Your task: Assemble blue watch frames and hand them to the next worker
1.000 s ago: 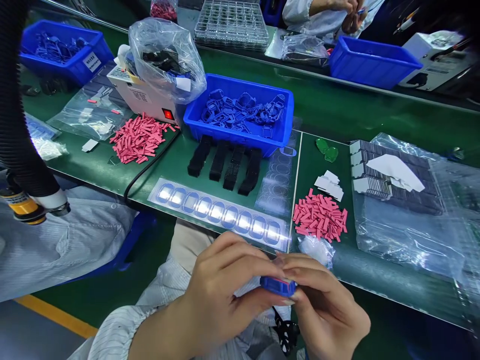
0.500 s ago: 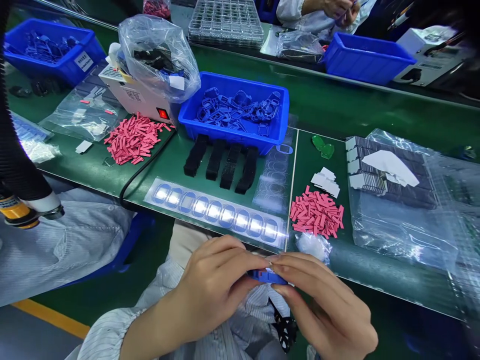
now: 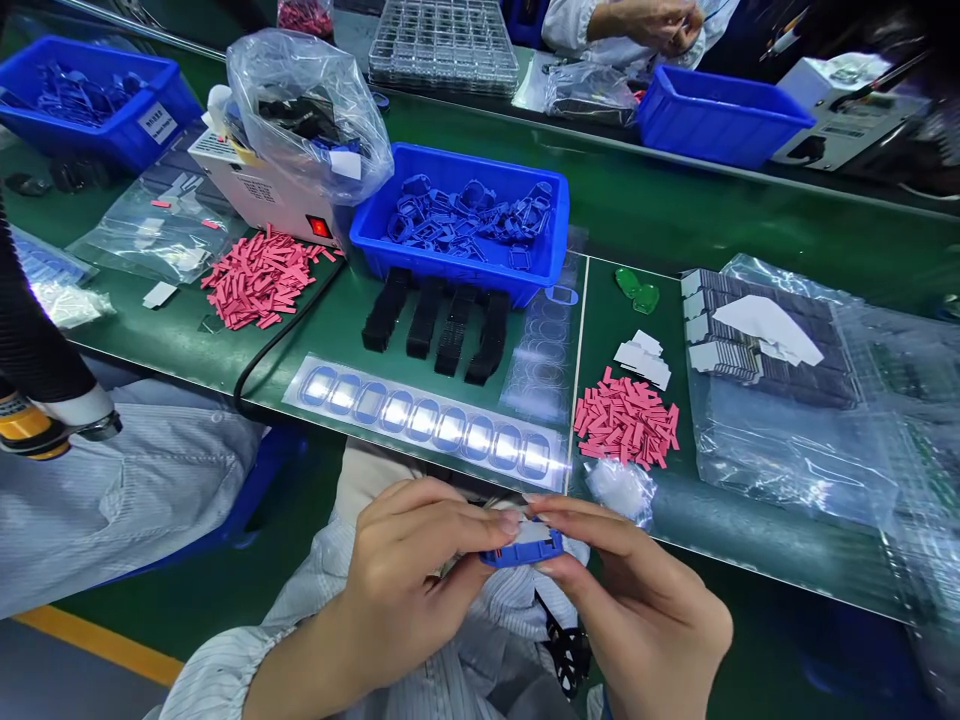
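Between my two hands, just off the table's front edge, is a small blue plastic frame (image 3: 525, 553) with a white piece (image 3: 532, 532) inside it. My left hand (image 3: 420, 570) pinches its left end between thumb and fingers. At the right end, my right hand (image 3: 637, 580) grips it with thumb below and fingertips above. A bit of red shows at the frame's left inner side. Nearest to the hands on the table are a clear strip of rounded film pieces (image 3: 425, 418) and a pile of pink strips (image 3: 626, 418).
Behind the black straps (image 3: 450, 325) stands a blue bin (image 3: 457, 262) of blue frames. A white box (image 3: 255, 190) carries a clear bag. Another pink pile (image 3: 259, 280) lies left; bagged grey pieces (image 3: 772, 340) lie right. Across the table is a co-worker's hand (image 3: 660, 25).
The blue frame has tilted so that more of its inside and the white piece show. My hands have shifted slightly left, and the whole view has moved a little.
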{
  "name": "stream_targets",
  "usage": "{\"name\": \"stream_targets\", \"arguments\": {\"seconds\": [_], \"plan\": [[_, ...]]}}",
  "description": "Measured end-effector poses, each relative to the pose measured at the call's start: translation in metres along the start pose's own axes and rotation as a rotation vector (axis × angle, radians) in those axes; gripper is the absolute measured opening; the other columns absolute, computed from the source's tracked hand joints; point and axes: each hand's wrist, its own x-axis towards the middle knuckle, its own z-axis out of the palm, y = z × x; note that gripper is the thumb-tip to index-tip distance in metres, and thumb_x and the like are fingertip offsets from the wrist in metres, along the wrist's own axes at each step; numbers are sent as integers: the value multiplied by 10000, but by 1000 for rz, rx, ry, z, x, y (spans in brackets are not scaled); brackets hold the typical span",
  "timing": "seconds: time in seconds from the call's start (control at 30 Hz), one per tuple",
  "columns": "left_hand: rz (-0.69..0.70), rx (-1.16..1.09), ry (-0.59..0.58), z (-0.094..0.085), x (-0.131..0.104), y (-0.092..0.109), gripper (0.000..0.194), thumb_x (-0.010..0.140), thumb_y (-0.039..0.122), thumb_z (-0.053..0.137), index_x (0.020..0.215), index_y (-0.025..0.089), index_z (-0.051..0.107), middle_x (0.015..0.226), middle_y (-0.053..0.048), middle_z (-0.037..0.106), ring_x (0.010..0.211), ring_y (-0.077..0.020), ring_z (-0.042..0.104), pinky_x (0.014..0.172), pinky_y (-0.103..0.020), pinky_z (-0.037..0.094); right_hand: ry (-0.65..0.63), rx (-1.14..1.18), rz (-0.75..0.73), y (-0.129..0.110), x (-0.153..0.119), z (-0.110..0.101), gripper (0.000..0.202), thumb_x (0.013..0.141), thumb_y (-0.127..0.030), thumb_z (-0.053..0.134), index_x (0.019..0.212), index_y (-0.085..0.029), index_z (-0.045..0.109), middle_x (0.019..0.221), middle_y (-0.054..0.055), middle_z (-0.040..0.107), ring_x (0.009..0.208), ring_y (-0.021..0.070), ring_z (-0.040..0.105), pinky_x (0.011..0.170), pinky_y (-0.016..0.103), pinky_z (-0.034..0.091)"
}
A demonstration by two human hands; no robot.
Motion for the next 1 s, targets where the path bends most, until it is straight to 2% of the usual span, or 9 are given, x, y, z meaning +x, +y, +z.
{"name": "stream_targets", "arguments": {"seconds": [0.13, 0.23, 0.37, 0.47, 0.57, 0.73, 1.0], "plan": [[-74, -140, -41, 0, -1, -1, 211, 713, 44, 715, 873, 175, 674, 786, -26, 786, 665, -140, 709, 596, -238, 575, -130, 37, -22, 2, 4, -6, 158, 818, -151, 654, 952, -228, 687, 931, 47, 734, 884, 197, 703, 734, 289, 601], [-153, -193, -66, 0, -3, 1, 181, 709, 49, 725, 835, 169, 674, 773, -24, 780, 665, -128, 696, 595, -218, 568, -174, 71, -46, 1, 4, -7, 144, 841, -158, 624, 959, -221, 675, 919, 56, 727, 873, 196, 699, 714, 286, 599], [-230, -270, -96, 0, -7, 2, 160, 699, 66, 740, 796, 175, 674, 737, -14, 769, 632, -118, 667, 569, -207, 544, -161, 110, -76, -1, 1, -7, 98, 849, -166, 619, 920, -213, 667, 854, 45, 723, 798, 177, 699, 678, 272, 586], [-254, -290, -96, 0, -11, 0, 156, 712, 116, 742, 837, 188, 684, 725, -18, 757, 624, -122, 632, 559, -220, 521, -160, 125, -79, -2, 2, -6, 84, 850, -182, 623, 905, -215, 677, 835, 44, 725, 766, 175, 698, 650, 272, 584], [-286, -338, -116, -2, -14, -2, 141, 758, 184, 704, 896, 204, 681, 750, -25, 742, 664, -135, 612, 589, -241, 512, -158, 163, -43, -2, 5, -3, 61, 841, -208, 642, 884, -222, 683, 806, 34, 729, 728, 165, 697, 631, 266, 587], [-371, -360, -88, -2, -17, -3, 53, 810, 216, 646, 854, 224, 674, 679, -1, 657, 630, -114, 573, 556, -215, 465, -184, 210, 23, -2, 6, 0, 98, 815, -188, 663, 902, -230, 680, 832, 42, 738, 756, 182, 708, 662, 293, 604], [-332, -294, -39, 4, -16, -4, 30, 813, 227, 636, 809, 212, 662, 646, 5, 638, 603, -112, 556, 533, -209, 447, -131, 133, -31, 7, -1, 3, 145, 833, -137, 613, 913, -243, 670, 867, 23, 745, 804, 175, 717, 689, 255, 603]]}}
